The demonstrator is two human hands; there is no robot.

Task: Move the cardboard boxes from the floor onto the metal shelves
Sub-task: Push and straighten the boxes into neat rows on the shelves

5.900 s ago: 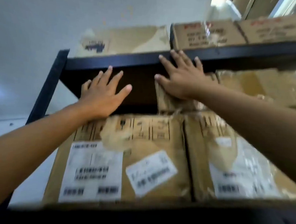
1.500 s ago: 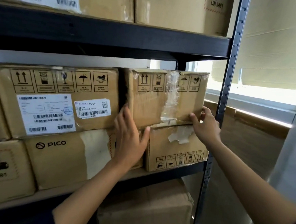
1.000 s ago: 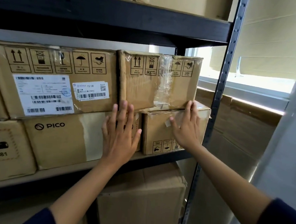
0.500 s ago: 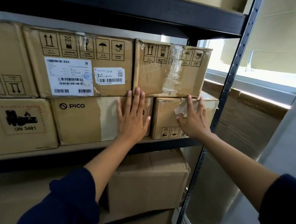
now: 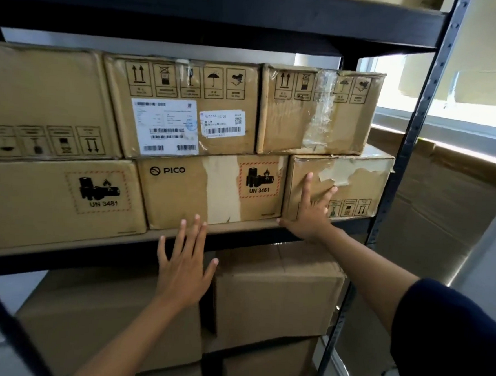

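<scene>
With its fingers spread and straight, the left hand (image 5: 183, 268) is raised nearest the camera, holding nothing, its fingertips level with the front edge of the middle shelf (image 5: 60, 255) and the foot of the PICO box (image 5: 211, 191); whether it touches either I cannot tell. Beyond it, the right hand (image 5: 309, 214) lies flat with splayed fingers against the face of the small torn-label box (image 5: 356, 180), its thumb along the shelf edge; it presses rather than grips. That box sits at the right end of the shelf, beside the right upright (image 5: 415, 129), with the taped box (image 5: 319, 110) stacked on top of it. Left of the PICO box stands the UN 3481 box (image 5: 55, 200), and on these two rest the labelled box (image 5: 182, 107) with white barcode stickers and a plain box (image 5: 41, 100) whose handling symbols are upside down. Under the shelf, large brown cartons (image 5: 274, 295) fill the lower level. Farther back, flattened cardboard (image 5: 445, 207) leans below a bright window (image 5: 457, 111).
</scene>
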